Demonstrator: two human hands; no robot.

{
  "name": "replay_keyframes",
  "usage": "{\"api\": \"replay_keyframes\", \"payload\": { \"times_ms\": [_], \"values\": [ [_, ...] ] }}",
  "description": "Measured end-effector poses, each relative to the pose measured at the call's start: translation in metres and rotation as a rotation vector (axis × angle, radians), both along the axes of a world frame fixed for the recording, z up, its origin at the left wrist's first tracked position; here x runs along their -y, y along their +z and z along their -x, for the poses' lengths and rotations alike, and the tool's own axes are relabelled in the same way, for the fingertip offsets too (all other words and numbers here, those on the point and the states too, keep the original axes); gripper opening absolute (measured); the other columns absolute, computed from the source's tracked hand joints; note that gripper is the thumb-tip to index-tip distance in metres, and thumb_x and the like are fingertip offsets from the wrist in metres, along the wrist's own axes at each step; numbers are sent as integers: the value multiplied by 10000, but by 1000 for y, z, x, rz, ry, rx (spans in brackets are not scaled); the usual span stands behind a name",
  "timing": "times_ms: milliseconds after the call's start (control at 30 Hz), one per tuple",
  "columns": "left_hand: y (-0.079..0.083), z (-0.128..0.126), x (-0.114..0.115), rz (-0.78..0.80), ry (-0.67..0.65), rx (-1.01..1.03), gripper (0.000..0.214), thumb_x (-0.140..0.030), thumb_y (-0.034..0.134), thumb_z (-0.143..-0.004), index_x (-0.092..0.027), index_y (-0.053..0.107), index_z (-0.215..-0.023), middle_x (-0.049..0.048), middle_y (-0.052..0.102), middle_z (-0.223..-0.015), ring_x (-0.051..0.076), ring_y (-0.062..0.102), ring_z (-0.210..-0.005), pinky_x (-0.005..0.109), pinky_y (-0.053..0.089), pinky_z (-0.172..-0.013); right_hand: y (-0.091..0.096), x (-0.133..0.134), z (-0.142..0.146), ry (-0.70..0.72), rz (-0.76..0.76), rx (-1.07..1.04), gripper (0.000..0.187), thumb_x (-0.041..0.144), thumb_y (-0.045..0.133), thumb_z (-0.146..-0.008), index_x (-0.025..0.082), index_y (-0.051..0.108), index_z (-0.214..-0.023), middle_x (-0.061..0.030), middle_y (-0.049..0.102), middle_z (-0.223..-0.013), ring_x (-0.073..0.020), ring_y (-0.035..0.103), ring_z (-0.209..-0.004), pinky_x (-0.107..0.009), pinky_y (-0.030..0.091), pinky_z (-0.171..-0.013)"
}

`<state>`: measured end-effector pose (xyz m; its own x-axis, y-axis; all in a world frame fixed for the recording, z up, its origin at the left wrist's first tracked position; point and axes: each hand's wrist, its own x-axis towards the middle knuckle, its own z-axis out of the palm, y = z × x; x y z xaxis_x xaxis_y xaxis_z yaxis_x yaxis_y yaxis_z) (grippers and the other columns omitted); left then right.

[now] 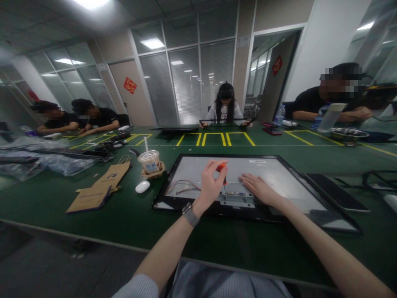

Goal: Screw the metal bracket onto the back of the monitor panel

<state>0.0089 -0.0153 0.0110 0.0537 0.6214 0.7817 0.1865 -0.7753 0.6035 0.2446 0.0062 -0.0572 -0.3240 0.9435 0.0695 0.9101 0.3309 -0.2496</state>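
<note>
A monitor panel (279, 174) lies back-up on the green table (124, 215) in front of me, black frame around a grey metal back. My left hand (211, 184), with a watch on the wrist, is closed round an orange-handled screwdriver (221, 169) held upright, its tip down at a small metal bracket (237, 199) near the panel's front edge. My right hand (259, 189) lies flat, fingers stretched out, on the panel just right of the screwdriver. Thin coloured wires (182, 187) run across the panel's left part.
A lidded drink cup with a straw (149, 160), a white mouse (142, 186) and a brown paper bag (102, 186) lie left of the panel. Black frames (338, 191) lie to the right. Other people sit at the far side and both ends, one with another panel.
</note>
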Motion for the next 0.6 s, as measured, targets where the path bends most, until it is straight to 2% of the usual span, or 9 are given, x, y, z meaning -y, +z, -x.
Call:
{"api": "replay_keyframes", "payload": {
  "times_ms": [133, 367, 600],
  "values": [
    [-1, -1, -1, -27, 14, 23, 127, -287, 652, -895, -212, 713, -978, 15, 574, -858, 148, 570, -802, 278, 485, -751, 3, 2, 1, 2, 5, 17, 597, 449, 175, -1013, 199, 456, -1477, -111, 378, -1582, -308, 305, -1473, -586, 225, -1168],
    [-3, 0, 0, -3, 12, 1, 148, -288, 603, -927, -209, 698, -1010, 25, 567, -895, 149, 568, -818, 278, 484, -768, -2, -2, -1, 18, -28, -9, 588, 466, 174, -1013, 234, 469, -1466, -115, 409, -1565, -316, 330, -1461, -608, 253, -1146],
    [0, 1, 2, -5, 20, -6, 137, -283, 612, -921, -198, 695, -989, 21, 566, -879, 146, 568, -799, 274, 476, -761, -3, -2, 0, 4, -28, -7, 594, 456, 172, -1016, 209, 482, -1459, -125, 413, -1562, -326, 339, -1456, -610, 250, -1147]
  ]
}}
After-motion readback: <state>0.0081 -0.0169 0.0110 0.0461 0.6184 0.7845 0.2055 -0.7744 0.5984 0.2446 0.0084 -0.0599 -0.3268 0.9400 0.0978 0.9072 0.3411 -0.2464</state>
